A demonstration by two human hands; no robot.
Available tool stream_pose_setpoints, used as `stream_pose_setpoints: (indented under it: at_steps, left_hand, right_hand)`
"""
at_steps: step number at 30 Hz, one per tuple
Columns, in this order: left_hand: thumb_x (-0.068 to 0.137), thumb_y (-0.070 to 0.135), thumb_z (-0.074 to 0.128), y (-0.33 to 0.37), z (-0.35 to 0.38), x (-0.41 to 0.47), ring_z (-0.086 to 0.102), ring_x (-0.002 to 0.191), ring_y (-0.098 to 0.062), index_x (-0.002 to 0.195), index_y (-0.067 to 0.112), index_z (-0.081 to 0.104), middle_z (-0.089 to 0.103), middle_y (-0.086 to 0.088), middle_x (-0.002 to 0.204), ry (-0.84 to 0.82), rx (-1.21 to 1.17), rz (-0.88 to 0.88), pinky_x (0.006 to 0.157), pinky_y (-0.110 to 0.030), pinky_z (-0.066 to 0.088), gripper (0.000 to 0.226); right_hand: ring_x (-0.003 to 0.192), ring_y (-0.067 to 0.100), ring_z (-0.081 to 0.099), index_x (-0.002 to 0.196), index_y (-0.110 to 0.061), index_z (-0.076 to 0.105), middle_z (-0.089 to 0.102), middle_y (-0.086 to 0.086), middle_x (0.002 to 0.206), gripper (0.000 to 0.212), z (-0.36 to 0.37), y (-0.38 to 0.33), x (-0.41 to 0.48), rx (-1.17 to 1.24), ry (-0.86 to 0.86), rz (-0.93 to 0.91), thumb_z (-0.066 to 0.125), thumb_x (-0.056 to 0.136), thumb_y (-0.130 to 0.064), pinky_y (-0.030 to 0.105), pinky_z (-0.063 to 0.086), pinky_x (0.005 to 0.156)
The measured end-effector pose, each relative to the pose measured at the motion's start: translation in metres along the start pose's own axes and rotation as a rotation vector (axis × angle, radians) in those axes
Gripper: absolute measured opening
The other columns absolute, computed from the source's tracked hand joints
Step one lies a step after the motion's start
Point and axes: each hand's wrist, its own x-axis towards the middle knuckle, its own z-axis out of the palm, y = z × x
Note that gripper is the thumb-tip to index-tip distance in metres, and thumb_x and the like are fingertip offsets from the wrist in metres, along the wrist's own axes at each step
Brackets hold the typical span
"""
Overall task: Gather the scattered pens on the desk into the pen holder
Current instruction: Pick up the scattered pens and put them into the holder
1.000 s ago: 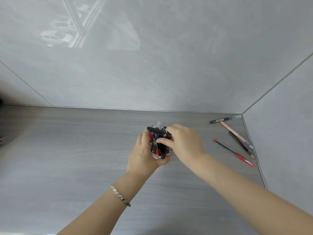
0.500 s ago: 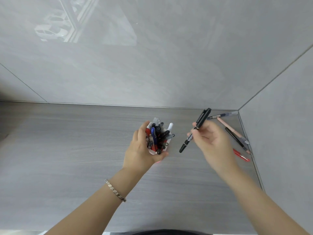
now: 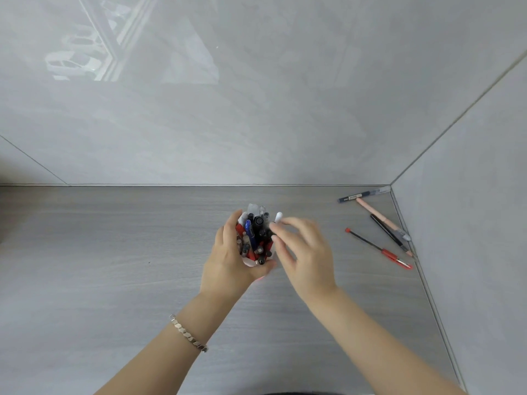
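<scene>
My left hand [image 3: 228,260] is wrapped around a small white pen holder [image 3: 250,263] on the grey desk. The holder is packed with several red, blue and black pens [image 3: 255,235] standing upright. My right hand [image 3: 302,252] is blurred just right of the holder, its fingers spread and its fingertips at the tops of the pens, with no pen visible in it. A dark blue pen [image 3: 362,195], a pink pen [image 3: 380,218], a thin black pen [image 3: 389,233] and a red pen [image 3: 379,248] lie loose at the desk's far right corner.
The desk [image 3: 114,266] meets a glossy grey wall at the back and another wall [image 3: 470,252] on the right, forming a corner behind the loose pens. A metal bracelet [image 3: 188,333] is on my left wrist.
Half a second ago my right hand held a black marker in the air to the right of the holder. Now it is back at the holder and the marker is no longer in it.
</scene>
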Motion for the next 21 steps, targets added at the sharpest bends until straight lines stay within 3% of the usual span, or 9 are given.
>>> stream_pose_setpoints:
  at_steps: [5,8,10,13,16,18,21]
  left_hand:
    - [0.058,0.026,0.084,0.001,0.002,-0.001,0.041,0.107,-0.002,0.136,0.029,0.022,0.037,0.014,0.119,0.008,-0.048,-0.043,0.079,-0.023,0.037,0.099]
    - [0.059,0.024,0.083,0.002,0.003,-0.001,0.039,0.104,-0.001,0.136,0.03,0.022,0.036,0.015,0.121,0.017,-0.071,-0.065,0.083,-0.023,0.034,0.098]
    - [0.059,0.024,0.083,0.003,0.004,-0.001,0.04,0.103,-0.001,0.136,0.03,0.022,0.04,0.012,0.126,0.027,-0.065,-0.069,0.084,-0.023,0.034,0.098]
    - [0.059,0.023,0.083,0.003,0.004,-0.002,0.041,0.105,-0.003,0.136,0.031,0.022,0.042,0.005,0.133,0.033,-0.061,-0.081,0.085,-0.024,0.035,0.099]
    - [0.059,0.023,0.083,0.003,0.004,-0.001,0.04,0.106,-0.003,0.137,0.03,0.021,0.042,0.003,0.135,0.024,-0.05,-0.078,0.087,-0.024,0.035,0.1]
    - [0.059,0.023,0.083,0.003,0.003,-0.001,0.042,0.109,-0.005,0.138,0.03,0.021,0.042,0.002,0.135,0.017,-0.04,-0.078,0.088,-0.023,0.035,0.101]
    - [0.059,0.024,0.083,0.002,0.004,-0.002,0.046,0.117,-0.013,0.138,0.029,0.02,0.043,0.001,0.135,0.018,-0.029,-0.075,0.088,-0.023,0.035,0.101]
  right_hand:
    - [0.101,0.014,0.052,0.13,-0.013,0.045,0.062,0.006,0.117,0.043,-0.006,0.006,-0.019,0.004,-0.298,-0.025,0.045,0.087,-0.01,0.024,0.043,0.084]
    - [0.095,0.016,0.058,0.122,-0.011,0.055,0.069,0.007,0.106,0.039,-0.038,0.031,-0.013,0.003,-0.295,0.147,0.046,0.085,-0.006,0.024,0.042,0.081]
    - [0.099,0.027,0.062,0.114,-0.009,0.062,0.069,0.011,0.106,0.034,-0.061,0.068,-0.011,-0.12,-0.259,0.38,0.052,0.083,0.0,0.033,0.045,0.086]
    - [0.109,0.036,0.055,0.114,-0.005,0.059,0.062,0.018,0.114,0.031,-0.083,0.123,-0.017,-0.435,-0.421,0.669,0.055,0.084,-0.002,0.042,0.046,0.091]
    - [0.103,0.04,0.054,0.105,-0.001,0.062,0.061,0.023,0.107,0.023,-0.087,0.151,-0.031,-0.632,-0.574,0.662,0.061,0.082,-0.007,0.045,0.048,0.083]
    - [0.089,0.043,0.057,0.089,-0.001,0.067,0.062,0.025,0.095,0.018,-0.085,0.16,-0.042,-0.667,-0.526,0.598,0.072,0.071,-0.001,0.047,0.051,0.074]
    - [0.091,0.046,0.052,0.084,-0.002,0.067,0.058,0.03,0.096,0.015,-0.082,0.163,-0.047,-0.656,-0.381,0.629,0.072,0.07,0.0,0.052,0.048,0.078]
